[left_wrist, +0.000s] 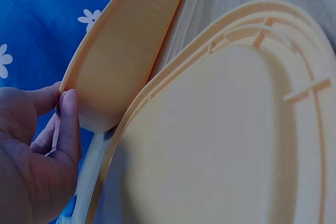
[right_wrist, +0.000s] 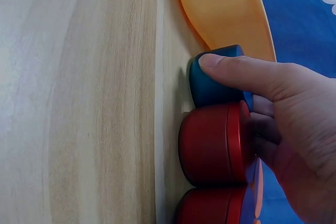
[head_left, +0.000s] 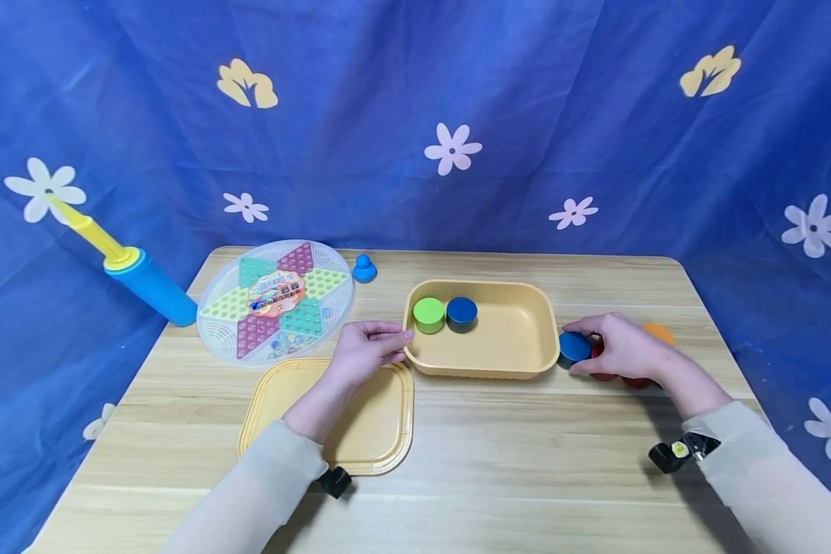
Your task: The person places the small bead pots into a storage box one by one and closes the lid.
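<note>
At 3 o'clock from the yellow plastic bin [head_left: 515, 331], the right hand [head_left: 612, 346] grips 1 blue round canister [head_left: 573, 348] beside 2 red canisters [right_wrist: 210, 145]. The left hand [head_left: 367, 352] pinches the bin's 9 o'clock rim. Inside, toward 10 o'clock, stand 1 green canister [head_left: 428, 315] and 1 dark-blue canister [head_left: 462, 314]; the lid [head_left: 377, 419] lies at 8 o'clock.

You are facing a deep-blue cloth [head_left: 360, 115] that is hanging behind the bench [head_left: 498, 477] and continuing along its left and right sides. It is falling in soft, uneven folds. White flowers [head_left: 452, 146] are dotting it, and two pale-yellow tree-like prints [head_left: 237, 78] are sitting high up, well apart. Before you, the bench is showing light wood grain, its far corners rounding off. In your right wrist view, a pale, cool sheen [right_wrist: 23, 98] is lying across the wood.
</note>
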`<act>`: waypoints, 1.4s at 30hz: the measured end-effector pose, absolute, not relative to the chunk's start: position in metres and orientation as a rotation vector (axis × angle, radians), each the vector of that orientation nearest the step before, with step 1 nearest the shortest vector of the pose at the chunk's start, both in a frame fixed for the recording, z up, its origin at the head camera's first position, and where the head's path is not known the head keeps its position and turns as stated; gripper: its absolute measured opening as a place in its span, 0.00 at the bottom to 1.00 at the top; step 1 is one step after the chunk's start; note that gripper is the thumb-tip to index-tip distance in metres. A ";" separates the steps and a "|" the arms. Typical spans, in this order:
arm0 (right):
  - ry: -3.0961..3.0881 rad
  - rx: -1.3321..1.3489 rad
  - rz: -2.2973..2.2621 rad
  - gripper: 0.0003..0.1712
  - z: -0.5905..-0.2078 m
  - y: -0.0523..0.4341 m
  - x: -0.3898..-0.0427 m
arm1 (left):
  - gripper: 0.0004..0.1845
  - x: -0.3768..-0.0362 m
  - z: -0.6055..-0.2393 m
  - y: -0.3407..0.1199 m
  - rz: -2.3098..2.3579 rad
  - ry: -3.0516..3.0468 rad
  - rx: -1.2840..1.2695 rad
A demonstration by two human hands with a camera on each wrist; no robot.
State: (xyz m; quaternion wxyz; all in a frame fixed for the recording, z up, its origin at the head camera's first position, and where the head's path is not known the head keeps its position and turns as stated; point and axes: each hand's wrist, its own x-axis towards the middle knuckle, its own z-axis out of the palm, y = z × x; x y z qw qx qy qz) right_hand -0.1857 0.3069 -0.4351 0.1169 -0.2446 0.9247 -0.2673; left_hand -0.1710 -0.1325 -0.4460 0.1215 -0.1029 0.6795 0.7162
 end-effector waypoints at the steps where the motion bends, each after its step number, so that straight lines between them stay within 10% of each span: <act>1: 2.706 -0.711 -0.787 0.40 -0.435 0.307 -0.185 | 0.17 -0.171 -0.446 -0.132 2.091 1.987 -0.299; 42: 2.710 -0.909 -0.985 0.39 -0.380 0.261 -0.228 | 0.16 -0.171 -0.447 -0.134 2.112 1.966 -0.276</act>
